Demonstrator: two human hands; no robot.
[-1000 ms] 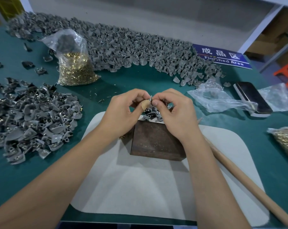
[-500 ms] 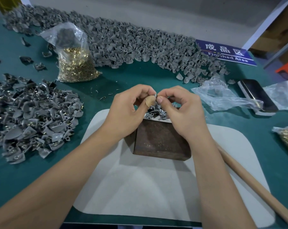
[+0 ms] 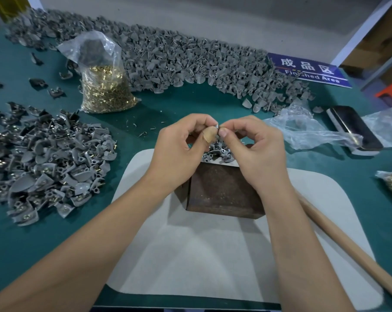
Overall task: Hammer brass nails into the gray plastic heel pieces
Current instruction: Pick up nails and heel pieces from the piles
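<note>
Gray heel piece pinched between both thumbs.
</note>
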